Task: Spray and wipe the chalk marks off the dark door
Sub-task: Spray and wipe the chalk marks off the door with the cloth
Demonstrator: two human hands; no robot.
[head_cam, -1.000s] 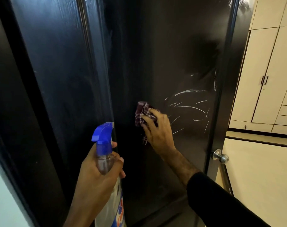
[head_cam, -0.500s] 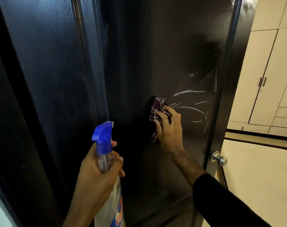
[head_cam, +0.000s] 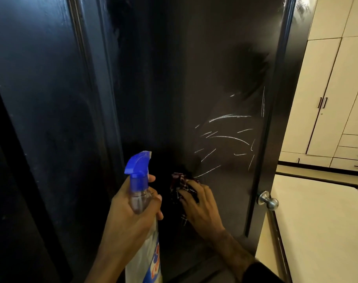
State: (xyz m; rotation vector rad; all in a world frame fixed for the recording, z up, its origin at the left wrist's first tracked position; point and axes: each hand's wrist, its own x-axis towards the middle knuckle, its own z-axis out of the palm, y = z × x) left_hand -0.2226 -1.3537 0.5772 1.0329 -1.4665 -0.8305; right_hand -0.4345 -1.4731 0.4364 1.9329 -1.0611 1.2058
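The dark door (head_cam: 204,58) stands open in front of me, with several white chalk marks (head_cam: 227,137) scratched across its right half. My left hand (head_cam: 129,217) grips a clear spray bottle (head_cam: 140,199) with a blue trigger head, held upright at the lower middle. My right hand (head_cam: 200,205) presses a dark red checked cloth (head_cam: 181,184) flat against the door, just below and left of the lowest chalk stroke. Most of the cloth is hidden under my fingers.
A silver door knob (head_cam: 268,200) sticks out at the door's right edge. Beyond the door lie a cream floor (head_cam: 321,231) and cream cabinets (head_cam: 337,88) with dark handles. A dark frame (head_cam: 41,119) fills the left side.
My right hand has slid the cloth down and to the left, off the chalk marks it covered half a second ago. The bottle in my left hand has stayed where it was.
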